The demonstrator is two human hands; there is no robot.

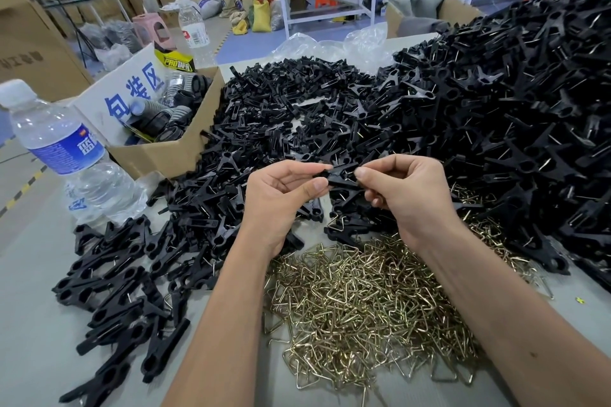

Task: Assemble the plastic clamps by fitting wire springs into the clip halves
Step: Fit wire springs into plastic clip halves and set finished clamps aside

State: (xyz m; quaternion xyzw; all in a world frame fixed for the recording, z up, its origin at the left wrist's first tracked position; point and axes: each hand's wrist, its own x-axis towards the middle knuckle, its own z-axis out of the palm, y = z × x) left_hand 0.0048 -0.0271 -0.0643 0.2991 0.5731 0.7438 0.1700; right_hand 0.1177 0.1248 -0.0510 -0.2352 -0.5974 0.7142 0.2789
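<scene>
Black plastic is nearly everywhere on this bench [39, 261]. Both hands are up over the middle of it, and they hold one black clamp piece [342, 175] between them. The left hand [281, 198] pinches the left end of the piece with its thumb and first finger, so its grip is tight on it. The right hand [406, 192] pinches the right end with curled fingers, so its grip is tight on the same piece. The piece is in the air, above the piles, and it lies almost flat from one hand to the other. I cannot tell if a wire is in it yet.

Under the arms lies a big heap of shiny gold wire springs [363, 301], each one bent like a triangle. Behind the hands is a wide pile of loose clip halves [291, 109]. On the right, a much taller pile of black clamps [515, 102] climbs up to the edge of the view, and thin wires poke out of many of them. On the left, near the front, more black clamps [115, 291] lie in a smaller group.

A water bottle [66, 152] with a blue label stands at the left edge. Just behind it is an open cardboard box [172, 149] with round black parts inside and a white sign [132, 89] with blue writing leaning in it. A second bottle [193, 30] stands behind the box.
</scene>
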